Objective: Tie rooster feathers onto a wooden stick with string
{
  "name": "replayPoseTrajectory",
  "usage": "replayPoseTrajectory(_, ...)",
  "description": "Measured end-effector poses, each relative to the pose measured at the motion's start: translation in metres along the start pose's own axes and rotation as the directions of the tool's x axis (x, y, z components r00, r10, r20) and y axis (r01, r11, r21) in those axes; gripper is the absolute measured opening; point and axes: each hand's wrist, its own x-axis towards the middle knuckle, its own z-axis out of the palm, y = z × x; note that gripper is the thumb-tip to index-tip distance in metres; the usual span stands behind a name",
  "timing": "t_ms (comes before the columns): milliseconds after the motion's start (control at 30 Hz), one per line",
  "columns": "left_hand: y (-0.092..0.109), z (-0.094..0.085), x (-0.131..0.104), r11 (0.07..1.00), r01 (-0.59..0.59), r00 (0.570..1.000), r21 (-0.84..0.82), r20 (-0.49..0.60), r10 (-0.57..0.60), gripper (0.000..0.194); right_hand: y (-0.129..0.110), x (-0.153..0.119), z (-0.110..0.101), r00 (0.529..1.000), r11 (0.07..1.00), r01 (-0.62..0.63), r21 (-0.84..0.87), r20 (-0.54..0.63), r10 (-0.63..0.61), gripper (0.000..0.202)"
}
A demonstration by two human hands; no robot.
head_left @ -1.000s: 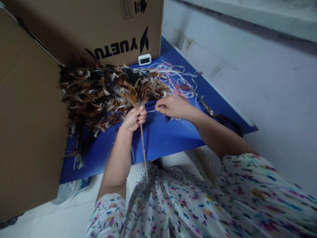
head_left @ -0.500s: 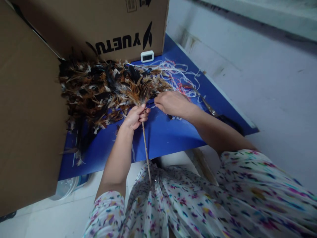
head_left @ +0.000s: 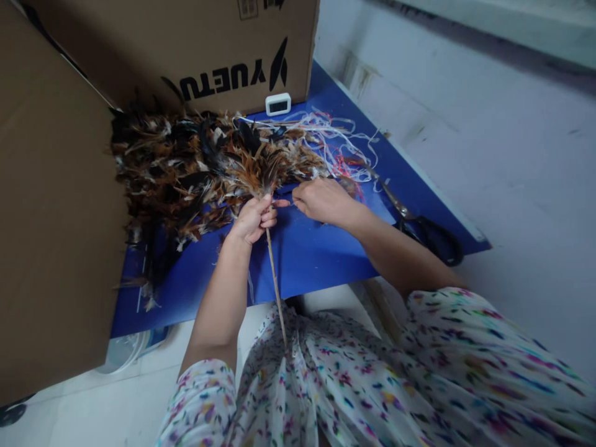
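Note:
My left hand [head_left: 255, 220] is closed around a thin wooden stick [head_left: 274, 273], just below a tuft of brown and black feathers [head_left: 261, 174] at its far end. The stick slants down toward my lap. To its right, my right hand [head_left: 321, 200] is closed in a pinch, knuckles up. A short reddish piece [head_left: 282, 203] shows between the hands, apparently leading to a thin strand in the right fingertips; its exact kind is hard to make out. A large heap of brown and black feathers [head_left: 162, 167] lies behind and left of my hands.
Tangled white and red plastic strings [head_left: 344, 143] lie behind my right hand. Black-handled scissors [head_left: 433, 236] rest beside my right forearm. A small white digital clock [head_left: 278, 104] stands against a cardboard box [head_left: 223, 37]. Another carton [head_left: 51, 217] borders the blue table [head_left: 321, 254] at left; a wall is at right.
My right hand has shifted slightly down and toward me, and the reddish piece between the hands now shows more clearly. The left hand keeps its hold on the stick. More of the scissors is visible.

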Motion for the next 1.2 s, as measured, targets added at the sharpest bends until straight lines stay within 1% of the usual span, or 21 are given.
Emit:
replayPoseTrajectory(100,-0.001,-0.001,0.001,1.000,-0.005,1.000,-0.016,0.011,0.005,0.023,-0.001,0.002,0.000,0.999,1.000,0.028,0.005,-0.021,-0.028,0.032)
replayPoseTrajectory(200,-0.002,0.000,0.001,1.000,-0.007,1.000,-0.010,0.022,0.007,0.019,-0.001,0.005,0.001,0.998,0.999,0.052,0.010,-0.048,-0.052,0.031)
replayPoseTrajectory(367,-0.004,0.004,0.000,0.999,0.010,1.000,0.033,0.008,-0.011,0.017,-0.003,0.010,0.000,0.996,0.997,0.070,0.024,-0.055,-0.068,0.029)
replayPoseTrajectory(467,-0.005,0.006,0.001,0.997,0.014,0.999,0.074,0.031,-0.016,0.014,-0.006,0.013,-0.002,0.996,0.997,0.070,0.026,-0.052,-0.069,0.029)
replayPoseTrajectory(567,-0.006,0.007,0.001,0.995,0.035,0.998,0.093,0.055,-0.041,0.017,-0.008,0.015,-0.003,0.995,0.996,0.084,0.007,-0.053,-0.084,0.031)
replayPoseTrajectory(667,-0.005,0.008,0.000,0.994,0.065,0.996,0.092,0.052,-0.070,0.021,-0.009,0.016,-0.007,0.994,0.995,0.098,-0.005,-0.037,-0.098,0.031)
replayPoseTrajectory(800,-0.005,0.011,-0.002,0.992,0.071,0.996,0.100,0.049,-0.076,0.021,-0.007,0.016,-0.015,0.993,0.992,0.120,-0.024,-0.017,-0.121,0.029)
replayPoseTrajectory(900,-0.004,0.013,-0.003,0.992,0.077,0.997,0.098,0.019,-0.080,0.027,-0.001,0.016,-0.023,0.987,0.985,0.164,-0.046,0.011,-0.163,0.029)
replayPoseTrajectory(1033,-0.005,0.016,-0.005,0.991,0.079,0.997,0.109,0.003,-0.080,0.030,0.004,0.019,-0.039,0.978,0.973,0.206,-0.105,0.039,-0.203,0.030)
replayPoseTrajectory(1100,-0.006,0.018,-0.006,0.989,0.072,0.997,0.128,-0.007,-0.071,0.028,0.001,0.022,-0.049,0.976,0.967,0.216,-0.137,0.048,-0.211,0.030)
replayPoseTrajectory(1200,-0.008,0.022,-0.008,0.987,0.061,0.998,0.151,-0.009,-0.061,0.026,-0.010,0.026,-0.064,0.969,0.951,0.248,-0.187,0.067,-0.239,0.030)
